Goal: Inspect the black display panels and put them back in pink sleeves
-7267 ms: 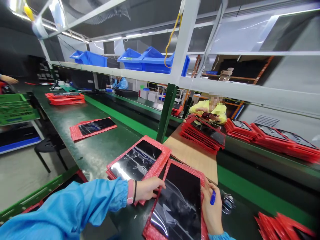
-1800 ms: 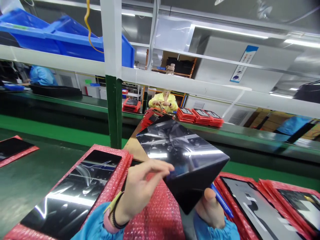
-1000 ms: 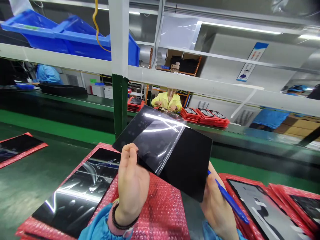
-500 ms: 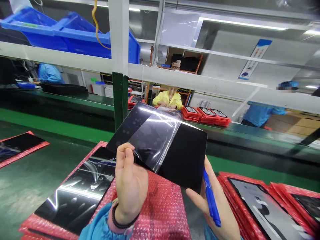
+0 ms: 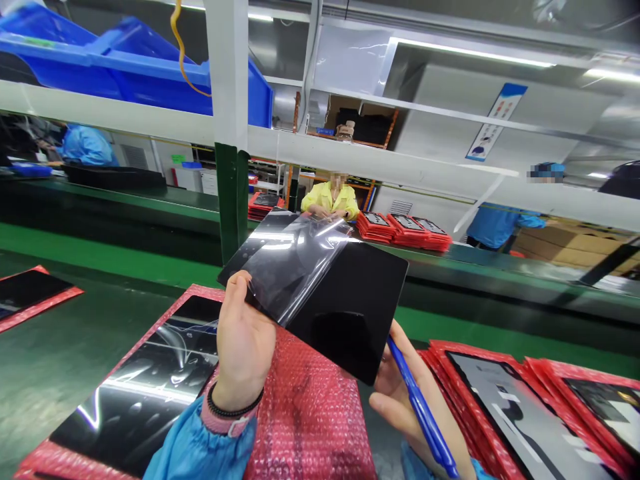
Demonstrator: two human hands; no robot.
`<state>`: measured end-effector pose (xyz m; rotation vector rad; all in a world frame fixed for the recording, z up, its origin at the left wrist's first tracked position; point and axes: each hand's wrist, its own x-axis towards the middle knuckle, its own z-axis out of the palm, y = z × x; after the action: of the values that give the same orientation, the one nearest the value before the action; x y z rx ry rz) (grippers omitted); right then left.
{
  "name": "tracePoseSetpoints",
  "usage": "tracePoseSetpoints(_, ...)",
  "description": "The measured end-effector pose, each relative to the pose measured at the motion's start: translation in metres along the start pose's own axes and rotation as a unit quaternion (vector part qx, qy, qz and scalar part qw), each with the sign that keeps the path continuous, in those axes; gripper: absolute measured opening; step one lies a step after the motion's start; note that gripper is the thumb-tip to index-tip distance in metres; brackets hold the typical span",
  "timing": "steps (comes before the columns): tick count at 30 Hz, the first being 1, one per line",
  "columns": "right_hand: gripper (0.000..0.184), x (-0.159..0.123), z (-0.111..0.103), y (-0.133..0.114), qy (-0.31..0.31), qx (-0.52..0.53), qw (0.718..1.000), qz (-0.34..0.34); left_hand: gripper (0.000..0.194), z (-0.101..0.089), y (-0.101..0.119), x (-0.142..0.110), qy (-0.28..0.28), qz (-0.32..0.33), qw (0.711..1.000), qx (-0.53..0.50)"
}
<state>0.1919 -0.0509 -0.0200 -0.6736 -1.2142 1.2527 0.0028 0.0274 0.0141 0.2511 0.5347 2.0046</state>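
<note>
A thin black glossy screen panel (image 5: 350, 293) is held tilted in front of me. Clear protective film (image 5: 295, 267) covers its left part, with a bright fold running across the panel; the right part is bare. My left hand (image 5: 243, 340) pinches at the near left edge, where film and panel meet; its fingertips are partly hidden. My right hand (image 5: 417, 400) grips the panel's right edge, with a blue pen (image 5: 423, 417) lying along the same hand. Beneath the panel is red bubble wrap (image 5: 315, 413).
Another film-covered black panel (image 5: 140, 387) lies on red wrap at left, and a smaller-looking one (image 5: 30, 293) beyond it. Stacks of red-wrapped panels (image 5: 520, 407) stand at right. A white post (image 5: 227, 73) rises ahead. A person in yellow (image 5: 330, 197) works across the line.
The film's fold has shifted left across the panel, baring more black surface. Both hands and the panel appear slightly further left as the view turns a little right.
</note>
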Motion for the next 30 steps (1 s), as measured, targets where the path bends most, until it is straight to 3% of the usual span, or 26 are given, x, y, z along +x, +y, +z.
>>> tracePoseSetpoints(3, 0.067, -0.001, -0.001, 0.0, 0.02, -0.014, 1.0, 0.006, 0.01, 0.001, 0.001, 0.0, -0.012, -0.003, 1.0, -0.004)
tracePoseSetpoints(8, 0.036, 0.0, 0.004, -0.011, 0.047, -0.046, 0.998, -0.003, 0.006, 0.0, 0.001, 0.001, -0.046, -0.024, 0.999, 0.007)
tracePoseSetpoints(11, 0.032, 0.003, 0.008, -0.018, 0.054, -0.073, 0.996, -0.006, 0.005, -0.001, -0.001, 0.004, -0.045, -0.035, 0.998, 0.009)
tracePoseSetpoints(17, 0.022, 0.0, 0.007, -0.022, 0.078, -0.068, 0.995, -0.018, 0.002, -0.004, -0.003, 0.016, -0.018, 0.013, 0.999, 0.037)
tracePoseSetpoints(23, 0.019, -0.006, 0.009, -0.03, 0.164, -0.079, 0.982, -0.053, 0.004, -0.007, -0.003, 0.022, -0.035, 0.016, 0.998, 0.043)
tracePoseSetpoints(30, 0.035, -0.014, 0.002, -0.033, 0.178, -0.15, 0.972, -0.041, 0.006, -0.009, -0.004, 0.025, -0.067, 0.054, 0.994, 0.067)
